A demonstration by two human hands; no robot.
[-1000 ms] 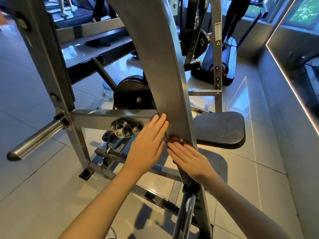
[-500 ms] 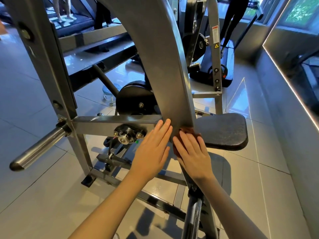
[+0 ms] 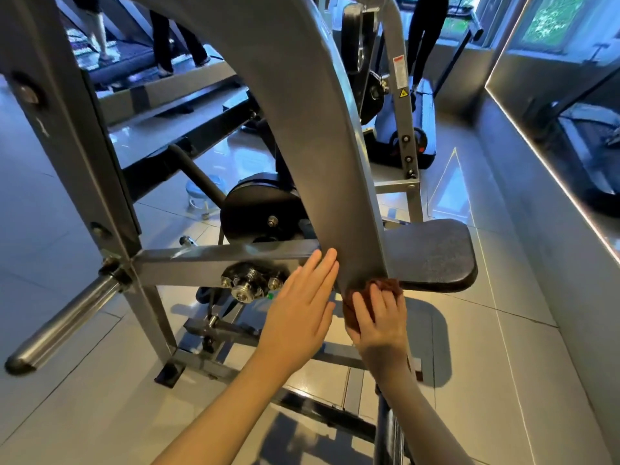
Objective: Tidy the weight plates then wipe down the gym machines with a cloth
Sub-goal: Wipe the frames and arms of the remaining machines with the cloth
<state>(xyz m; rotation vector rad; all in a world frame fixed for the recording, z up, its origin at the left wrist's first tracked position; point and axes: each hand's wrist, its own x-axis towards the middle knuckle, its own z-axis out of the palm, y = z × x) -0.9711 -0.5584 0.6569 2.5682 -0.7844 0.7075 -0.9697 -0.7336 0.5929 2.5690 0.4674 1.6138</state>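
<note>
A wide grey metal arm [image 3: 322,169] of a gym machine slants down through the middle of the view. My right hand [image 3: 380,322] presses a reddish-brown cloth [image 3: 385,285] against the arm's lower end, with fingers bent over the cloth. My left hand [image 3: 302,308] lies flat with straight fingers beside the arm's left edge, fingertips at the joint with a horizontal crossbar [image 3: 218,260]. A black weight plate [image 3: 258,209] hangs on the machine behind the arm.
A black seat pad [image 3: 432,253] juts out right of the arm. A chrome plate-loading peg [image 3: 63,322] sticks out at lower left. A mirrored wall [image 3: 553,162] runs along the right. Treadmills [image 3: 416,132] and people's legs stand at the back.
My right hand has slid the cloth up the arm and turned more upright over it. My left hand stays flat by the arm. The view has moved closer.
</note>
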